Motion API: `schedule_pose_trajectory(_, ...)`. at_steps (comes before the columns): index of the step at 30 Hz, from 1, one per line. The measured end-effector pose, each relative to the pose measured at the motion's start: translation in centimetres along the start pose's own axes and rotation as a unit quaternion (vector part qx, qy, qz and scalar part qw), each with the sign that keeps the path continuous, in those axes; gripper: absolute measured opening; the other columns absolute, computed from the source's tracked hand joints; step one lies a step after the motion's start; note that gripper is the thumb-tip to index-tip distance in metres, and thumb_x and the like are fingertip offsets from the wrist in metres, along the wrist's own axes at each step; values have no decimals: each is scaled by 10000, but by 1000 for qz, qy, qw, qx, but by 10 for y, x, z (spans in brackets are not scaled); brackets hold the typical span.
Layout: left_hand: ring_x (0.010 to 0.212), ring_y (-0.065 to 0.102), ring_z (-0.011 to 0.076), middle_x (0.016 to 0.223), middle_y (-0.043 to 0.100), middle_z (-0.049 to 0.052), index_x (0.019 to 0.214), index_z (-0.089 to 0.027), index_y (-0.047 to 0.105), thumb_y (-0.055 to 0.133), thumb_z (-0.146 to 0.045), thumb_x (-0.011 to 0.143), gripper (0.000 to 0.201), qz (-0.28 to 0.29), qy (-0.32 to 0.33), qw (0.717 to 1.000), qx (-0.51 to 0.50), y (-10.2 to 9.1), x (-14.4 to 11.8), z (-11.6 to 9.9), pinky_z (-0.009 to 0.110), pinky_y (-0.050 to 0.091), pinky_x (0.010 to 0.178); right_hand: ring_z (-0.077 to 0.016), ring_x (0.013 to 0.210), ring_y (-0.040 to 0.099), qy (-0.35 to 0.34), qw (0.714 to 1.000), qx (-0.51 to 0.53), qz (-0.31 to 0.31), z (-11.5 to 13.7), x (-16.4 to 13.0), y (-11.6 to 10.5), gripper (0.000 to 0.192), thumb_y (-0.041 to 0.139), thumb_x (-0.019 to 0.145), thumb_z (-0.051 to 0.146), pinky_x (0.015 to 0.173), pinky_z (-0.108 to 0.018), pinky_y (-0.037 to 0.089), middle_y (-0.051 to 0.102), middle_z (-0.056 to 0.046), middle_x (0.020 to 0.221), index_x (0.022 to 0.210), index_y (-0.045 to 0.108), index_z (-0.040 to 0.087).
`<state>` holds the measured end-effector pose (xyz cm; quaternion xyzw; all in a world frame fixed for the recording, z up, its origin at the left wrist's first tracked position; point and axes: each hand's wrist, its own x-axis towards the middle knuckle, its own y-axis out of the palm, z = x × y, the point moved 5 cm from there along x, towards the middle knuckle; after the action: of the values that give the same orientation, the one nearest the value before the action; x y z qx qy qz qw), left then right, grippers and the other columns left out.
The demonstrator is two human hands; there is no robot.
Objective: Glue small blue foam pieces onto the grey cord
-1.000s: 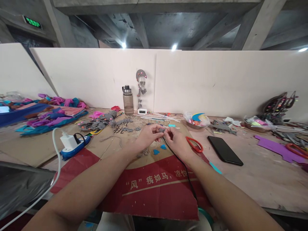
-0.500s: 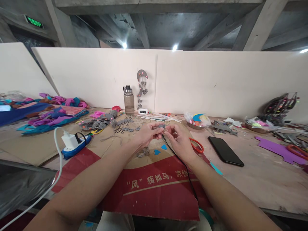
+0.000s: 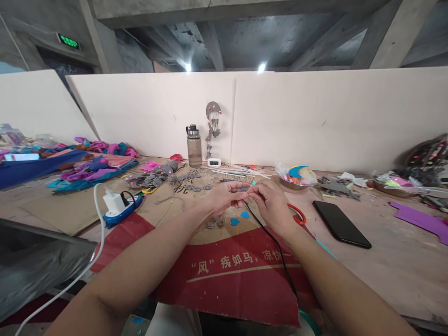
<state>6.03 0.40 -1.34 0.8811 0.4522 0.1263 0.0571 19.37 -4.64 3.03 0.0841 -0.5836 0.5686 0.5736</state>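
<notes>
My left hand (image 3: 227, 196) pinches a small grey felt piece (image 3: 244, 189) between thumb and fingers. At the piece's right side, my right hand (image 3: 269, 201) is closed in a pinch, its fingertips touching it. Fingers cover much of the piece, so its shape is unclear. A black cable (image 3: 269, 228) passes below my hands and off toward the lower right; its upper end is hidden by them. Beneath lie two small blue cut pieces (image 3: 234, 221) and a loose coil of grey yarn (image 3: 214, 222) on the cardboard (image 3: 241, 289).
Red-handled scissors (image 3: 297, 214) and a black phone (image 3: 341, 224) lie to the right. Leftward are a blue power strip (image 3: 123, 212) and a pile of grey felt pieces (image 3: 154, 175). Behind stand a bottle (image 3: 194, 147), a small white clock (image 3: 214, 162) and a hanging grey moon ornament (image 3: 213, 109).
The view has turned slightly left, so everything appears further right. My hands stay together at the grey felt piece, with the right fingers shifted a little over it.
</notes>
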Motion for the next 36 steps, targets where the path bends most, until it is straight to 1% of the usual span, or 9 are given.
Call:
schedule_pose_trajectory(12, 513, 517, 43, 727, 645, 12, 1055, -118, 641, 822, -248, 680, 436, -6, -20, 998, -58, 4, -1, 2, 191, 395, 520, -166, 799, 572, 47, 996, 74, 18, -10, 0, 1, 150, 518, 910, 231, 728, -283, 425, 619, -23, 825, 795, 611, 207)
schedule_pose_trajectory(17, 518, 522, 46, 734, 654, 17, 1043, -111, 638, 834, -221, 659, 445, -19, -21, 997, -66, 5, -1, 1, 199, 407, 535, -156, 699, 502, 39, 999, 21, 12, -8, -3, 3, 137, 505, 904, 244, 643, -275, 403, 556, -19, 771, 787, 569, 210)
schedule_pose_trajectory(22, 509, 522, 48, 736, 660, 24, 1028, -99, 646, 839, -250, 647, 454, -25, -9, 998, -53, 7, -1, -1, 206, 395, 532, -165, 716, 484, 33, 999, -36, -13, -3, -3, 6, 107, 481, 899, 233, 644, -284, 389, 530, -28, 793, 797, 506, 215)
schedule_pose_trajectory(25, 503, 531, 61, 686, 651, 11, 1031, -100, 647, 858, -279, 609, 505, -58, 12, 997, -45, 1, 2, -1, 206, 389, 519, -168, 724, 471, 67, 997, -14, -34, -6, -4, 3, 130, 451, 925, 265, 659, -291, 384, 517, -24, 789, 808, 483, 218)
schedule_pose_trajectory(27, 504, 536, 63, 677, 651, 12, 1006, -101, 648, 862, -294, 598, 500, -94, 22, 994, -45, -5, 4, -1, 201, 389, 515, -163, 701, 455, 95, 994, 45, -41, -7, -5, -1, 166, 413, 953, 308, 647, -287, 377, 495, -8, 762, 823, 471, 223)
schedule_pose_trajectory(29, 500, 531, 56, 688, 653, 17, 960, -97, 644, 860, -300, 599, 467, -120, 26, 991, -46, -11, 5, -1, 194, 387, 511, -153, 661, 432, 108, 987, 117, -11, -5, -5, -2, 242, 351, 982, 348, 628, -281, 365, 457, 11, 714, 798, 452, 227)
schedule_pose_trajectory(32, 492, 524, 54, 679, 643, 8, 924, -98, 636, 864, -325, 587, 466, -126, 30, 990, -49, -13, 5, -2, 193, 389, 508, -138, 621, 412, 70, 978, 169, 101, 8, -5, 8, 381, 293, 1001, 370, 613, -273, 347, 412, 23, 644, 669, 401, 218)
schedule_pose_trajectory(34, 517, 540, 66, 686, 647, 9, 928, -103, 636, 864, -348, 581, 482, -122, 33, 991, -44, -13, 5, -2, 202, 411, 527, -132, 637, 439, 28, 970, 164, 178, 19, -7, 18, 411, 361, 988, 365, 630, -268, 355, 440, 19, 641, 613, 416, 205)
schedule_pose_trajectory(36, 553, 558, 80, 713, 658, 17, 921, -109, 638, 859, -357, 585, 472, -123, 33, 991, -32, -14, 4, -1, 214, 430, 549, -135, 716, 501, -3, 962, 163, 218, 27, -9, 26, 316, 450, 958, 325, 683, -264, 384, 536, 6, 728, 677, 529, 204)
